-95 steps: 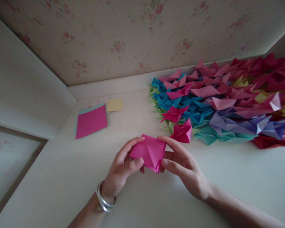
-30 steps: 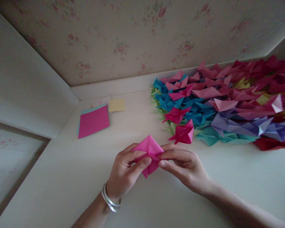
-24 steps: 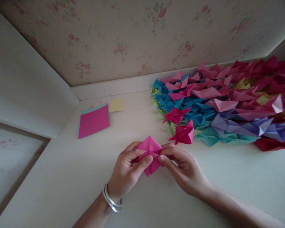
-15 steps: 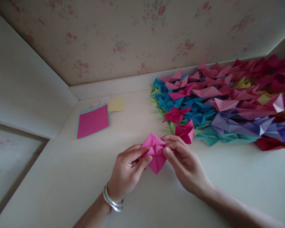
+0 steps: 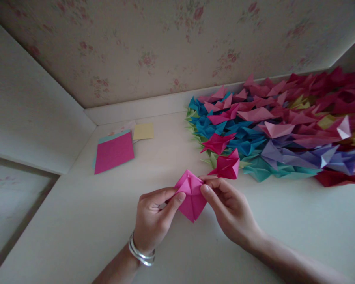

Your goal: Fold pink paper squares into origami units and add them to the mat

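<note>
Neatly creased pink paper diamond (image 5: 193, 202), left hand (image 5: 155, 217), right hand (image 5: 231, 209), both pinching it

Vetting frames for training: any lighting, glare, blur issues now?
Head view: dim overall; white tabletop brighter toward the wall, darker near the bottom edge; silver bangles catch highlights; floral wallpaper slightly soft; main creases on folded pink paper readable.

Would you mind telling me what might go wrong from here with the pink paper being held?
The pink paper is pinched at its sides by the left hand and the right hand, so uneven pulling might skew its folds or tear it. The nearest folded magenta piece lies just beyond the right hand, so a stray knuckle could nudge it.
</note>
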Motion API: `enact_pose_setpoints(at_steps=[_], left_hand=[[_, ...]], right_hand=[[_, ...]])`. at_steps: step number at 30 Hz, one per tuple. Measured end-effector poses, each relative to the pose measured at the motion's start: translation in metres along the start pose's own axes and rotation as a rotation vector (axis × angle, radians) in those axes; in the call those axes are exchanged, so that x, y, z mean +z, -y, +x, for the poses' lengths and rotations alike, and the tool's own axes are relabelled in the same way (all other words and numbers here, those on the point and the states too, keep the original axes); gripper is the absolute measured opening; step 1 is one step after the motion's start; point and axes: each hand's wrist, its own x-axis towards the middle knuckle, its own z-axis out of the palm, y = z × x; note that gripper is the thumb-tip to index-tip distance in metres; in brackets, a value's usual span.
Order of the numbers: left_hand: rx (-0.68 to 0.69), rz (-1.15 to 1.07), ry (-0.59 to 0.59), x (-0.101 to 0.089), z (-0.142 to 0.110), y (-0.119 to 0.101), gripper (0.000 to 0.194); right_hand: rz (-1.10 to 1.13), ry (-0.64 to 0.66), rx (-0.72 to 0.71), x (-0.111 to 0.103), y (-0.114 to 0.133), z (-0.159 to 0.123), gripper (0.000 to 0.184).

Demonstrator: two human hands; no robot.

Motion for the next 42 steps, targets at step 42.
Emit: enact_pose_setpoints(at_steps=[42], left_hand=[[-0.036,0.001,-0.059,0.002,-0.004,-0.009,0.026]], right_hand=[[-0.215,-0.092,-0.234,-0.003,0.005,0.003,0.018]])
